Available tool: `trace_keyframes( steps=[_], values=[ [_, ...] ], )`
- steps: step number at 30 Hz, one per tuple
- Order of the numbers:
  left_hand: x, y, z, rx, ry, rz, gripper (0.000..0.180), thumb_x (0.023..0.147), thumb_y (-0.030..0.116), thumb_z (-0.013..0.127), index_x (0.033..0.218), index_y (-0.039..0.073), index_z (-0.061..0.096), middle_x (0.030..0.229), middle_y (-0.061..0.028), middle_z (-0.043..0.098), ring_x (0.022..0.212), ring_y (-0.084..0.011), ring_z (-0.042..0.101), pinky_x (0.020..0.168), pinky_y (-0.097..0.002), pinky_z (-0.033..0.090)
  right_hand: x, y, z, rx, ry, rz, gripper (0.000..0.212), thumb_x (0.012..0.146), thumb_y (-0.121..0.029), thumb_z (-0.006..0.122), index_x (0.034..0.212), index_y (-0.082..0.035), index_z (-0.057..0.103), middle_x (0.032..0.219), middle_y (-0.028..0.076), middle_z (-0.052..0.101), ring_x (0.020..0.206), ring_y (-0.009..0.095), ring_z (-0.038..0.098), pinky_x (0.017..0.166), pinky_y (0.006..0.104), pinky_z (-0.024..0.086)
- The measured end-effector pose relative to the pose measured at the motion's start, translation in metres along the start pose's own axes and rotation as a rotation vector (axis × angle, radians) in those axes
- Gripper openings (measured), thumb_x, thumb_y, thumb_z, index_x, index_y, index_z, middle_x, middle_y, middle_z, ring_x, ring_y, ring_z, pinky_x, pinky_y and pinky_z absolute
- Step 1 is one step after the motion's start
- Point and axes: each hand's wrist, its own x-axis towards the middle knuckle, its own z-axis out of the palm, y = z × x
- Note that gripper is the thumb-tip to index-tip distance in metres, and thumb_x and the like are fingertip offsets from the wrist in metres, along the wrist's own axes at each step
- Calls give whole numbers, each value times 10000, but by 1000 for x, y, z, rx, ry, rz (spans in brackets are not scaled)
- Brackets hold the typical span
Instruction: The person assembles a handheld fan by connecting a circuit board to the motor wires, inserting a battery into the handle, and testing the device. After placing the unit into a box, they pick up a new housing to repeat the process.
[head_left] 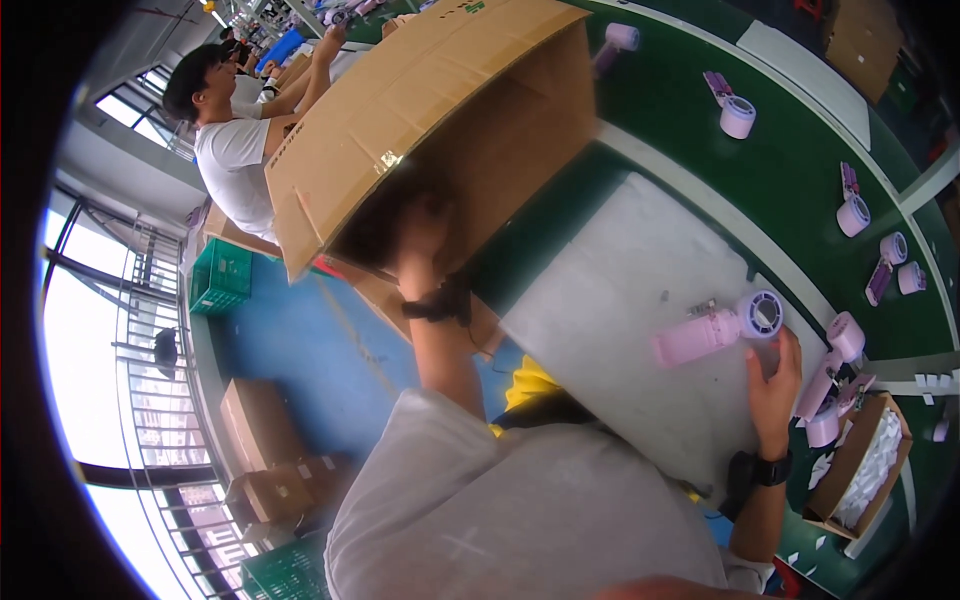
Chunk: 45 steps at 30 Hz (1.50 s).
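My left hand (425, 225) reaches into a large open cardboard box (400, 110) lying on its side. It is in shadow and blurred, so its fingers cannot be made out. A pink and lilac handheld fan (695, 338) lies on a white sheet (620, 270) in front of me, its round head toward the right and small parts showing along its handle. Right beside the fan's head is my right hand (776, 378), its fingers and thumb spread apart; whether a fingertip touches the fan I cannot tell.
More fans (738, 118) are spread along the green work surface (780, 200) beyond a pale rail. A small carton of white pieces (868, 468) stands right of my right wrist. At the far left a co-worker (235, 150) works; green crates (222, 273) and cartons (262, 425) rest on the floor.
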Motion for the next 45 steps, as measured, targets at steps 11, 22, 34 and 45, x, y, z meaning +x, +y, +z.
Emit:
trace_keyframes(
  steps=[11,22,34,45],
  values=[
    [-11,12,18,221,118,390,584,785,243,744,1310,65,561,1300,-231,549,1195,-374,541,1030,-409,431,2,-2,4,62,22,10,450,806,-43,686,1227,14,539,1183,186,584,976,336,592,863,389,488],
    [16,16,-8,74,84,100,431,850,223,695,1223,31,595,1099,-209,664,1078,-362,626,907,-395,503,-3,-19,15,177,113,-10,405,829,-36,667,1215,7,550,1176,157,586,948,253,590,766,338,493],
    [-174,194,-9,-699,-904,1153,563,743,21,772,1257,72,547,1326,-177,518,1141,-309,576,989,-384,464,0,-93,16,1517,-18,684,342,1012,-334,478,1028,-21,612,835,46,591,670,141,566,582,266,458],
    [-121,217,53,-277,-1089,1004,482,731,55,785,1156,93,561,982,-116,665,843,-240,630,750,-341,488,-6,-52,23,631,-8,258,167,927,-199,633,889,-37,618,689,38,581,560,151,541,521,278,424]
  ],
)
